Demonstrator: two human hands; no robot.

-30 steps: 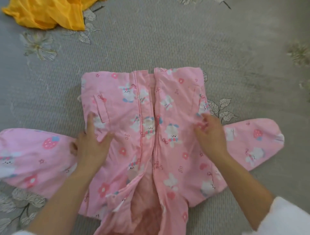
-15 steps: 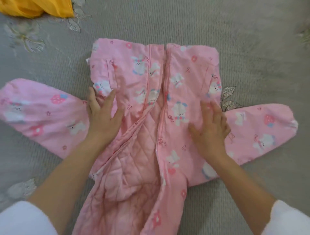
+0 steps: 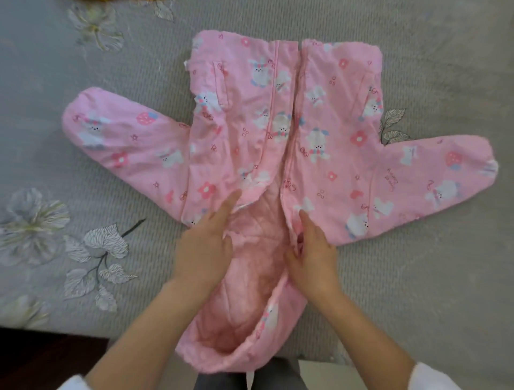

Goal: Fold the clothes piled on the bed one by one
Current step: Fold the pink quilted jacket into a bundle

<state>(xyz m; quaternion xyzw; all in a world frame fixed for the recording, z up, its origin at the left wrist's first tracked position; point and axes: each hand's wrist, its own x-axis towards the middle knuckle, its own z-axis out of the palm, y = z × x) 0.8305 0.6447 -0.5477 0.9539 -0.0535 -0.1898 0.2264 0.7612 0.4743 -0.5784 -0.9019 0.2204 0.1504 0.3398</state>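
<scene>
A pink padded child's jacket (image 3: 328, 117) with bunny and flower prints lies front-up on the bed, hem far from me, both sleeves spread to the sides. Its zip is open near me, showing the quilted pink lining (image 3: 250, 267), and the hood hangs over the bed's near edge. My left hand (image 3: 204, 245) rests flat on the left front panel's edge, fingers apart. My right hand (image 3: 313, 253) presses the right panel's zip edge, fingers slightly curled at the fabric; whether it pinches the cloth I cannot tell.
The bed wears a grey bedspread (image 3: 445, 292) with flower and leaf prints. Its near edge runs along the bottom, with dark floor (image 3: 41, 362) at lower left. A sliver of yellow cloth (image 3: 91, 1) shows at the top left edge.
Both hands slid from the jacket's chest toward me to the open zip near the collar. The view shifted, so the jacket sits farther up the frame and the yellow cloth has almost left it.
</scene>
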